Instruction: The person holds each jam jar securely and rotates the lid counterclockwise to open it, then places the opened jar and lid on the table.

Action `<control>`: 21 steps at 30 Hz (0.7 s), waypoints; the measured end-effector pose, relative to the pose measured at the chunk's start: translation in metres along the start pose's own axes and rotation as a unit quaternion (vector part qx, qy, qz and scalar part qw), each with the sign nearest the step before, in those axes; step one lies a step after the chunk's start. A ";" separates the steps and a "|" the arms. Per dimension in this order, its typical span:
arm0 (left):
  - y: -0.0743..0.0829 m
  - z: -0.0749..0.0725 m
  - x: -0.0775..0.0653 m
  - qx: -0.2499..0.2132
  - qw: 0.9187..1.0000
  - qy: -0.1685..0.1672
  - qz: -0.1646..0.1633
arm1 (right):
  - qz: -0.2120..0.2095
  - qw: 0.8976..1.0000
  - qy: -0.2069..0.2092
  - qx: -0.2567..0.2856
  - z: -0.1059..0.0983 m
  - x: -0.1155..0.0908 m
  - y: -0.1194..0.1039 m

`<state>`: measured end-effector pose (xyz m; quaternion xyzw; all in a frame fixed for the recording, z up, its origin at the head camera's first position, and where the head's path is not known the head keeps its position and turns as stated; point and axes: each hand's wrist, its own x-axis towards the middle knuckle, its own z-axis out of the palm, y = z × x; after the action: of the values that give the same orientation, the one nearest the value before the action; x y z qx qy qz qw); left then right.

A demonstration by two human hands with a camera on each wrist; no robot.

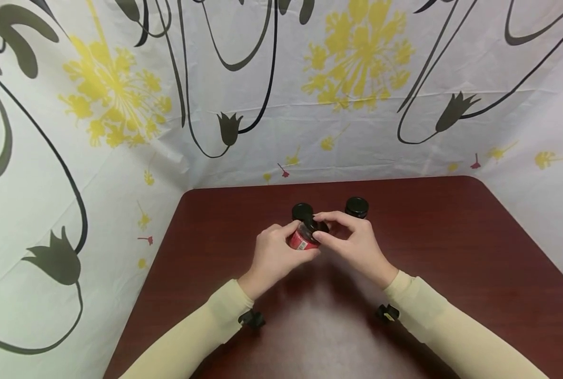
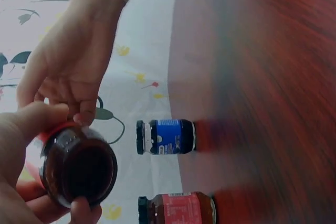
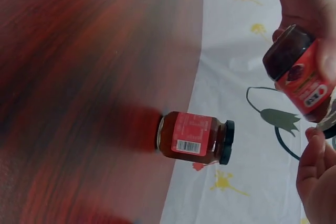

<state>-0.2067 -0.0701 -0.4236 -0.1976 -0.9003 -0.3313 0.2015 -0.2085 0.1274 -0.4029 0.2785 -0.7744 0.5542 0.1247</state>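
Observation:
My left hand (image 1: 274,255) grips a glass jar (image 3: 302,77) with a red label and dark contents. The jar is tilted, its dark base facing the left wrist camera. My right hand (image 1: 354,245) pinches a black lid (image 3: 330,128) at the jar's mouth between thumb and fingers. The right fingers (image 3: 315,156) show close against the lid's edge in the right wrist view. Behind the hands a second red-labelled jar (image 3: 191,137) with a black lid stands upright on the table. To its right stands a jar with a blue label (image 2: 168,136), also lidded in black.
The dark red table (image 1: 452,252) reaches back to a white cloth (image 1: 272,116) printed with yellow flowers and grey stems, which also hangs at the sides. Small black devices (image 1: 252,319) sit at both wrists, below the pale yellow sleeves (image 1: 205,321).

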 end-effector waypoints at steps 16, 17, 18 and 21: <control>0.004 0.008 -0.005 0.071 0.995 0.052 0.041 | 0.098 0.983 0.029 -0.152 0.010 0.007 0.001; 0.004 0.009 -0.006 0.070 0.995 0.051 0.040 | 0.101 0.983 0.028 -0.152 0.010 0.008 0.000; 0.004 0.009 -0.006 0.066 0.996 0.049 0.040 | 0.102 0.983 0.026 -0.147 0.010 0.008 0.000; 0.005 0.009 -0.005 0.053 0.997 0.043 0.043 | 0.097 0.986 0.028 -0.131 0.010 0.007 0.000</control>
<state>-0.2020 -0.0616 -0.4304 -0.2106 -0.8976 -0.2829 0.2644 -0.2129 0.1164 -0.4027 0.1673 -0.8597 0.4655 0.1272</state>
